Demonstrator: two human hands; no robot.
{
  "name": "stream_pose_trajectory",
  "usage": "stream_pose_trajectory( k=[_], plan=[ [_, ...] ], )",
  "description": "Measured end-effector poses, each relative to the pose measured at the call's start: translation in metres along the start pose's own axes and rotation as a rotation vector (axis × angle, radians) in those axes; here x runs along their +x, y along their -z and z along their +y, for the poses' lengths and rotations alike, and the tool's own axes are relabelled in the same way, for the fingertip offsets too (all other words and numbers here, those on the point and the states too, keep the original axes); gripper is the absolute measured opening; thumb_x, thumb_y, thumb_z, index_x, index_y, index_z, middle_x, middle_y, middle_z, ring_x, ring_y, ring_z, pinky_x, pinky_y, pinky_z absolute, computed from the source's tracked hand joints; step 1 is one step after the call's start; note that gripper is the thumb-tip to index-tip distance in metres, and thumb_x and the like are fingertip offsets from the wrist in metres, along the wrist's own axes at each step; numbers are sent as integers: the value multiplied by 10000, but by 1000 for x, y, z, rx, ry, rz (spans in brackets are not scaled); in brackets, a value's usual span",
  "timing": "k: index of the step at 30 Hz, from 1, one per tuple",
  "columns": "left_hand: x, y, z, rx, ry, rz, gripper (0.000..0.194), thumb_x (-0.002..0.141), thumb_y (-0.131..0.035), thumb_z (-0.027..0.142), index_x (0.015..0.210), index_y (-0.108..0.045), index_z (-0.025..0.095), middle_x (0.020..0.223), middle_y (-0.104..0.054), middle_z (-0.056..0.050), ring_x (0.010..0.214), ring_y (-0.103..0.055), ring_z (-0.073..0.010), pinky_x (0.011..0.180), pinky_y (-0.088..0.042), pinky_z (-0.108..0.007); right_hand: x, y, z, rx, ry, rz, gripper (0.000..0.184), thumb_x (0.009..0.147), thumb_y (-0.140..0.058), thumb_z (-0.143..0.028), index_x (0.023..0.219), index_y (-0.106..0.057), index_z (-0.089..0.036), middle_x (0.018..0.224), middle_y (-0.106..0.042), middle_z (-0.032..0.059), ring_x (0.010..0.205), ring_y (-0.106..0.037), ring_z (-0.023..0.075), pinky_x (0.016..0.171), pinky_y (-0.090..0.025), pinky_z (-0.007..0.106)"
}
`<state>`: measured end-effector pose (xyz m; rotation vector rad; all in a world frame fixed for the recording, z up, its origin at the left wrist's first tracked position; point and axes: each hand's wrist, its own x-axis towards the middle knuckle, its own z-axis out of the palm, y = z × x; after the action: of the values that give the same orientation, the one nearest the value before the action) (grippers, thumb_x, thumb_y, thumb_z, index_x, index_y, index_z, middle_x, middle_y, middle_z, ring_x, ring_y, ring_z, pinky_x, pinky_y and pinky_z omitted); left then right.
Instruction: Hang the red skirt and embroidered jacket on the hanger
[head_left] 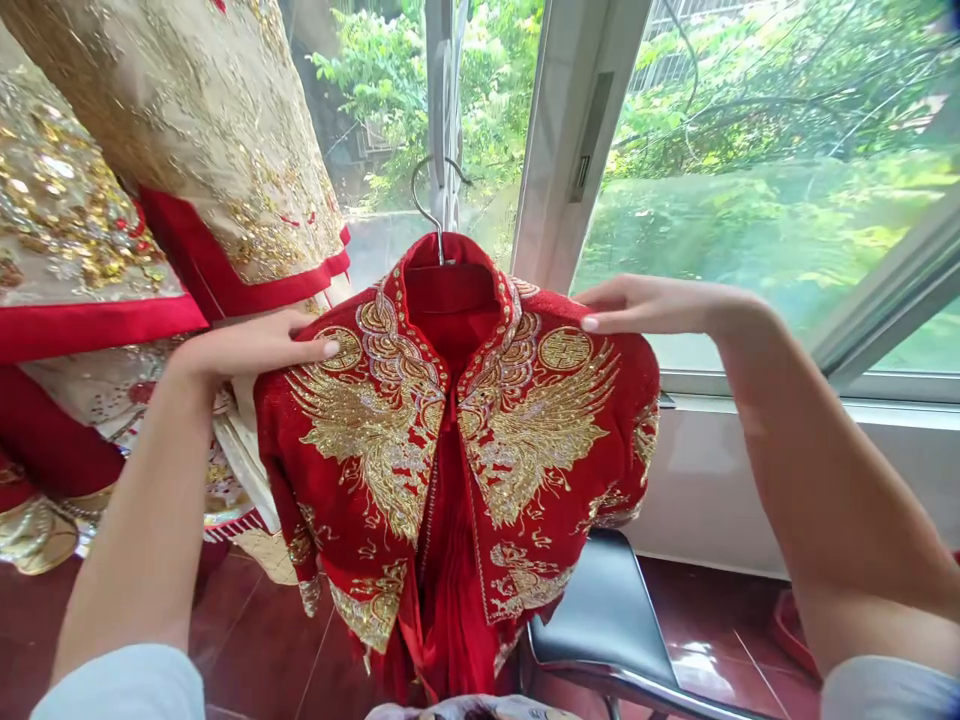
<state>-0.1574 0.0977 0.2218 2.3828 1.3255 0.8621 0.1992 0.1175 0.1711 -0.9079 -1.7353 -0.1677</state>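
Clasping rounded shoulders [628,330], left hand [247,345] and right hand [656,303] hold a gold-embroidered red jacket [536,430].

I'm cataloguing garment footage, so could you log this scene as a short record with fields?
Main item: red stand-collar jacket, gold wing-like embroidery, open at the front
Left hand: holds one jacket shoulder, thumb in front
Right hand: holds the other shoulder, thumb in front
Hanger: metal hook rising from the collar; its support is unclear
Inside jacket: red pleated fabric
Left side: cream gold-embroidered garment with red border
Behind: window, green foliage outside
Below: black chair seat, dark red tiled floor
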Motion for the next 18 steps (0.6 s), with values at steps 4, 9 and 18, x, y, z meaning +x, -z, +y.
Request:
stream_pose_trajectory(
  k=[4, 9, 18],
  plan=[
    [-19, -24, -14, -24, 141, 247, 467, 616, -735, 598, 864, -725, 203, 761, -690, -95, 764, -663, -295, 713, -555, -397, -26, -12, -2, -166, -76, 55, 298, 924, -408, -376, 1074, -552, -162, 1039, -563, 111, 1030, -539, 262, 837, -475, 430],
    [-31, -91, 18, 353, 145, 976, 539, 731, -703, 524, 1143, -611, 188, 1171, -639, -171, 1216, -513, -386, 1084, -318, -560, -50, -28, -21, -389, -252, 221, 482, 878, -444, -353, 1317, -445, -153, 1293, -495, 194, 1269, -408, 378, 1023, -313, 618],
    [-109, -285, -20, 512, 85, 771, 611, 772, -673, 328, 1315, -401, 253, 1405, -361, -250, 1416, -243, -419, 1055, -260, -694, -210, -117, -67, -447, -172, 119, 852, 774, -612, -360, 1468, -155, -172, 1527, -93, 279, 1421, -93, 479, 1001, -244, 730]
  ],
)
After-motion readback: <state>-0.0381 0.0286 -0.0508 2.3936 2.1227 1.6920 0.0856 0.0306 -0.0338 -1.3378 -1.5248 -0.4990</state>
